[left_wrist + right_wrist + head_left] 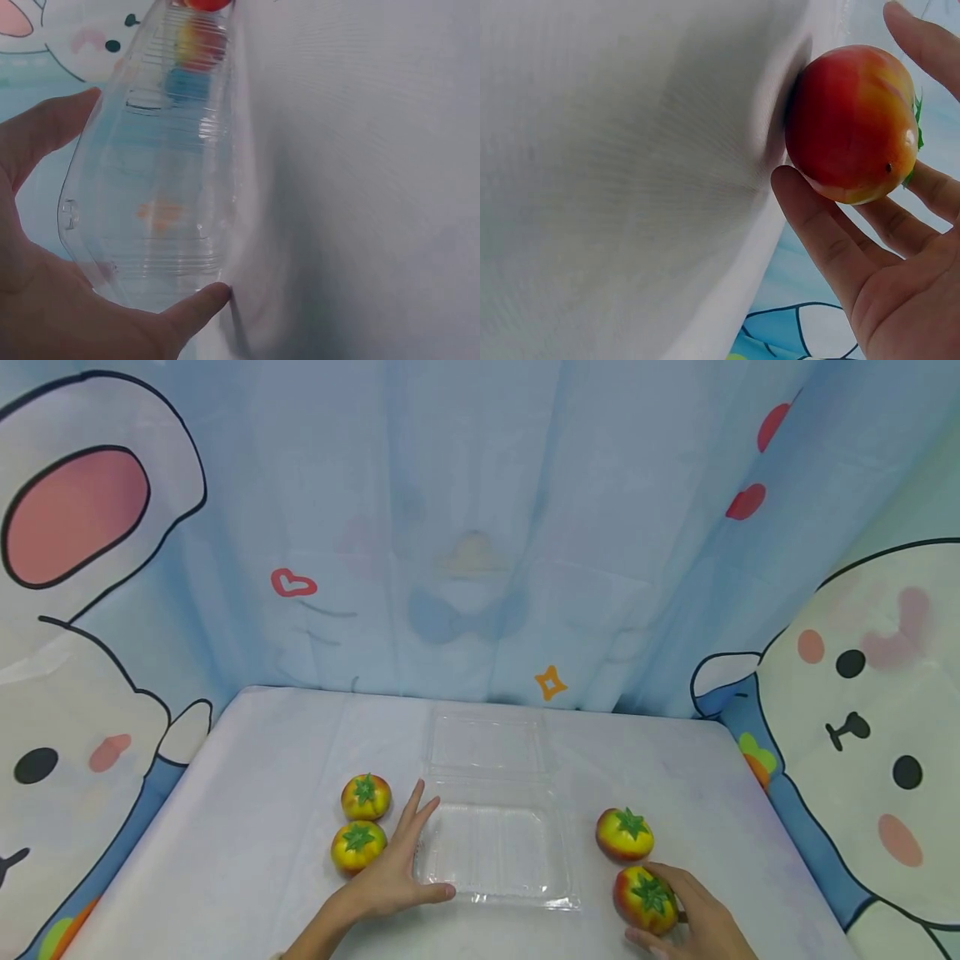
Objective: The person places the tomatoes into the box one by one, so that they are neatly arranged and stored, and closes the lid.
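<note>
A clear plastic clamshell box lies with its lid folded back on the white table. My left hand is at its left side with fingers spread; in the left wrist view the thumb and fingers straddle the box's end. Around the near right tomato, yellow and red with a green leafy top, my right hand is spread. In the right wrist view a gap shows between the thumb and that tomato, with fingers close along its other side.
Another tomato sits just behind the near right one. Two more, a far tomato and a near tomato, stand left of the box, close to my left hand. A blue cartoon curtain hangs behind the table.
</note>
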{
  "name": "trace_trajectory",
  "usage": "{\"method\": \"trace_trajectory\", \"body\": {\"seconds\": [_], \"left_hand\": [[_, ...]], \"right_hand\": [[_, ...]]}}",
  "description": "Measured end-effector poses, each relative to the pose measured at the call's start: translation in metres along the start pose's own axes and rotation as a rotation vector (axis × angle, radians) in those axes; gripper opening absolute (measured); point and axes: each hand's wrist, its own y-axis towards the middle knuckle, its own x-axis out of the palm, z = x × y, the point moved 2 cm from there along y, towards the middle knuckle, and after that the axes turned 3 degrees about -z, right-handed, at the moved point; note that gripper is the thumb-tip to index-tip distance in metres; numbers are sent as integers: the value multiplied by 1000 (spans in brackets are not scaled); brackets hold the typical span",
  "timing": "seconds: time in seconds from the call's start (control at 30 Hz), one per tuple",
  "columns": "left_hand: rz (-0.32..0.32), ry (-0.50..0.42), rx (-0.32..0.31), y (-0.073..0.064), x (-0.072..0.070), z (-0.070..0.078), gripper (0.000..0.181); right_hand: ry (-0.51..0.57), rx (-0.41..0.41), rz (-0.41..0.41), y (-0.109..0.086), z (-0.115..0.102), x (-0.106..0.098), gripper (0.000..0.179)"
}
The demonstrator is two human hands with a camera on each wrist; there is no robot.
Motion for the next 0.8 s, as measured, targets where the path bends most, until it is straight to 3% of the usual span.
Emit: {"method": "trace_trajectory", "body": {"seconds": [0.8], "left_hand": [[17,3,-33,1,0,-4,126]], "right_hand": [[15,11,54,2,3,0,109]]}}
